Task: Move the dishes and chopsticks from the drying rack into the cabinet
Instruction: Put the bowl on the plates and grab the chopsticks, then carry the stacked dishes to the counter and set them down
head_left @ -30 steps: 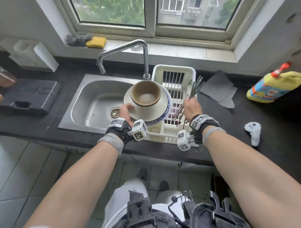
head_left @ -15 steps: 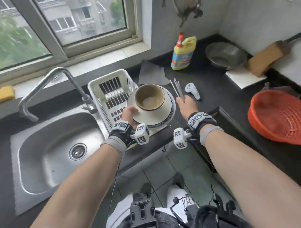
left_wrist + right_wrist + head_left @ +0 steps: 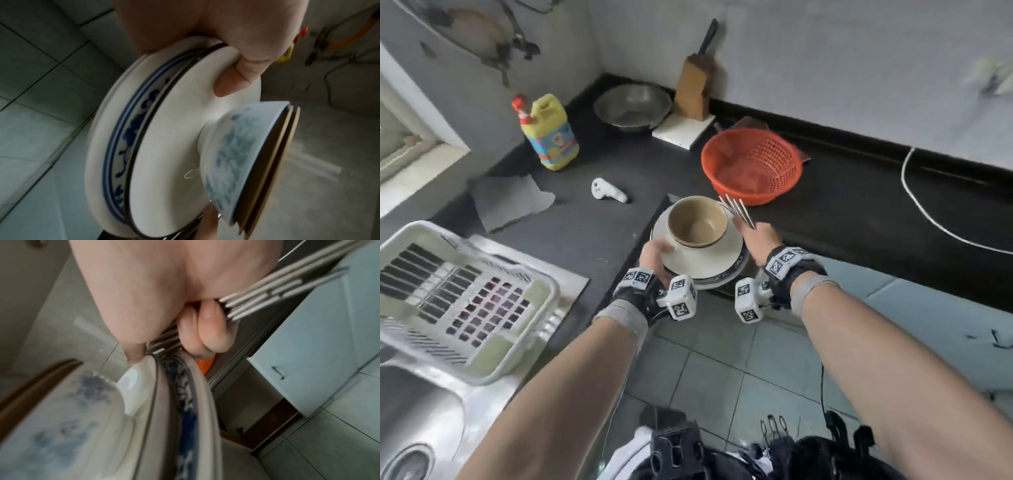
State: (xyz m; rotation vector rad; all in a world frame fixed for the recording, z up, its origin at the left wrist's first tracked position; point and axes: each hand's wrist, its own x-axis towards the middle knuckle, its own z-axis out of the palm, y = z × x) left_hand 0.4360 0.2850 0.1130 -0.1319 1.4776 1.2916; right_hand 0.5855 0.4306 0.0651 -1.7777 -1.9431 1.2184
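Note:
A stack of plates [image 3: 709,265], the upper white and the lower blue-patterned, carries nested brown-lined bowls [image 3: 697,222]. It hangs over the dark counter's front edge, just before the orange basket. My left hand [image 3: 654,253] grips the stack's left rim, thumb [image 3: 232,81] on the top plate [image 3: 164,146]. My right hand [image 3: 755,236] holds a bundle of metal chopsticks [image 3: 738,210] in curled fingers [image 3: 205,331], and its thumb touches the right rim of the plates [image 3: 144,369]. The white drying rack [image 3: 527,284] stands bare at the left.
On the counter sit an orange basket [image 3: 751,168], a yellow detergent bottle [image 3: 551,137], a white controller [image 3: 607,192], a steel basin [image 3: 633,106], a knife block [image 3: 693,89] and a grey cloth [image 3: 513,202]. A pale blue cabinet door [image 3: 308,345] shows below the counter.
The view has swung right. Both hands have carried the stack and the chopsticks from above the rack, past the controller, to the counter edge by the orange basket.

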